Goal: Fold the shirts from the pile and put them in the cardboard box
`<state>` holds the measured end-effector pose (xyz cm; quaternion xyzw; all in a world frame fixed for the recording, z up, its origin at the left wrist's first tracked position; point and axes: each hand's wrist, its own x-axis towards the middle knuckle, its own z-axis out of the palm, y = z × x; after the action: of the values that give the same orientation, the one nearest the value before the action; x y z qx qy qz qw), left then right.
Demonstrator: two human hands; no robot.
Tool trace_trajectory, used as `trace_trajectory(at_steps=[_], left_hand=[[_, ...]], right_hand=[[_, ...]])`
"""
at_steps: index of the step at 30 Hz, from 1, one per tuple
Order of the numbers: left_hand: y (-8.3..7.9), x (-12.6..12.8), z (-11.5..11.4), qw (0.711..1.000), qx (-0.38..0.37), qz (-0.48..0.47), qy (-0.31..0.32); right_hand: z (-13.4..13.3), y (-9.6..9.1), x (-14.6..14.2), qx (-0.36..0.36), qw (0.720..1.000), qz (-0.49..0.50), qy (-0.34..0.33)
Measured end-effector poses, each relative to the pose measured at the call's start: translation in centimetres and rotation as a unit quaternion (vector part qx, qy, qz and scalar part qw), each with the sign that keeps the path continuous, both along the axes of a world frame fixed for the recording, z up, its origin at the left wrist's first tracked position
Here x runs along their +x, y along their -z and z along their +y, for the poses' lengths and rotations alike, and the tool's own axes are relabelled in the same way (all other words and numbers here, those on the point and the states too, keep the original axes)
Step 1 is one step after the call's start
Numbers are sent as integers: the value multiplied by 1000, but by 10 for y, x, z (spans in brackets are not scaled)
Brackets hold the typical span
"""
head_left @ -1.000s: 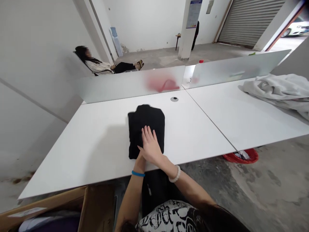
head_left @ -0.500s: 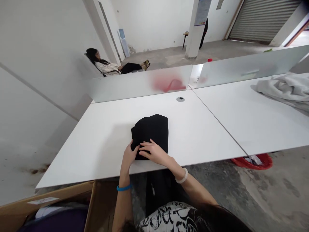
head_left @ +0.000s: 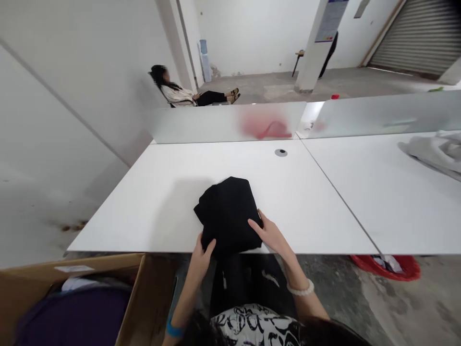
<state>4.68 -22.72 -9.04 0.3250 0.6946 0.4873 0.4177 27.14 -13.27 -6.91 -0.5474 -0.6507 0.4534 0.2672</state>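
A person in a black-and-white patterned top (head_left: 257,324) grips a folded black cloth (head_left: 230,214) at the front of a white desk (head_left: 317,216). The cloth lies between the two hands, most of it reaching beyond them toward the frosted divider (head_left: 201,124), its near edge close to the desk's front edge. The left hand (head_left: 201,254) clasps the near left corner, thumb on top; the right hand (head_left: 272,235) clasps the right side a little farther up, thumb also laid over the fabric. The hands are well apart from each other, both closed on the cloth, with some fingers hidden at its edges. A blue band (head_left: 175,329) circles the left wrist, a white bracelet (head_left: 300,289) the right. Beyond the cloth, to its right, a round grommet (head_left: 281,153) is set in the desktop, and pale fabric (head_left: 446,151) lies heaped at far right. Below, a cardboard box (head_left: 139,288) at left holds a purple item (head_left: 75,317), and a red-lined bin (head_left: 412,271) stands at right. Past the divider, another person (head_left: 180,95) reclines in a chair near a water dispenser (head_left: 205,65).
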Motion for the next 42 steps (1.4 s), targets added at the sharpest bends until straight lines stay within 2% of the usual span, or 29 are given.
trace_trajectory(at_steps=[3, 6, 8, 12, 16, 19, 22, 25, 28, 30, 33, 35, 37, 38, 40, 42], left_hand=[[7, 8, -39, 973, -2, -211, -91], [14, 14, -64, 932, -37, -321, -166], [14, 15, -69, 913, -76, -360, -175], [4, 6, -63, 894, -120, -405, -151], [-10, -6, -61, 897, -134, -405, -114], [-22, -10, -72, 897, -105, -411, -120], [-38, -17, -92, 913, -45, -381, -136], [-56, -30, -122, 924, 17, -339, -178], [-72, -46, -161, 927, 79, -269, -248], [-80, -56, -189, 923, 114, -197, -310], [-84, -74, -227, 887, 151, -110, -422], [-81, -91, -250, 856, 172, -73, -483], [-70, -111, -270, 840, 165, -22, -516], [-63, -121, -280, 839, 136, 12, -526], [-43, -136, -297, 834, 19, 90, -544], [-18, -144, -309, 825, -107, 125, -540]], right_hand=[[-13, -8, 7, -29, 994, -20, -107], [-26, -6, 6, -47, 988, -68, -128], [-30, -3, 1, -53, 988, -74, -127], [-31, 5, -3, -70, 990, -41, -117], [-40, 17, -2, -103, 987, 33, -115], [-60, 22, -7, -134, 975, 107, -142], [-81, 20, -27, -191, 953, 182, -148], [-94, 6, -61, -191, 945, 213, -160], [-98, -19, -106, -128, 935, 215, -250], [-101, -38, -141, -75, 913, 210, -340], [-112, -61, -206, -11, 858, 211, -468], [-127, -67, -256, 14, 824, 216, -524], [-146, -62, -307, 37, 799, 208, -563], [-156, -56, -329, 54, 793, 187, -578], [-174, -38, -365, 113, 779, 85, -611], [-187, -14, -383, 171, 748, -41, -640]])
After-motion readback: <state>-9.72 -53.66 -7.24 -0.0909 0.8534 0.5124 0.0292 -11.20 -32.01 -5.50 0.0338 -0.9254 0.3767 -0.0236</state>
